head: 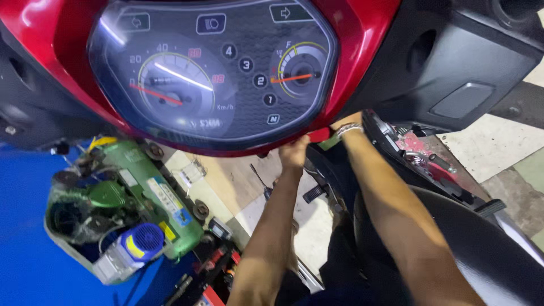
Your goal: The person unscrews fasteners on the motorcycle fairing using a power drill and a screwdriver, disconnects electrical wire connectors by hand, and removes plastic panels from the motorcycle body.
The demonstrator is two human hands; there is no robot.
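Note:
A motorcycle's red handlebar cowl (362, 34) fills the top of the view, with a dark instrument panel (212, 71) of dials set in it. My left hand (294, 152) reaches up to the cowl's lower edge, fingers curled against its underside. My right hand (347, 120) goes under the cowl just to the right. A metal bracelet (349, 130) shows at the wrist, and the fingers are hidden behind the red panel. Both forearms stretch forward from the bottom of the frame.
A green air compressor (127, 198) with a blue motor cap stands at lower left beside a blue surface (28, 226). The black seat (481, 249) lies at lower right. Exposed red and black parts (416, 150) sit right of my arm. Tools (218, 260) lie on the floor below.

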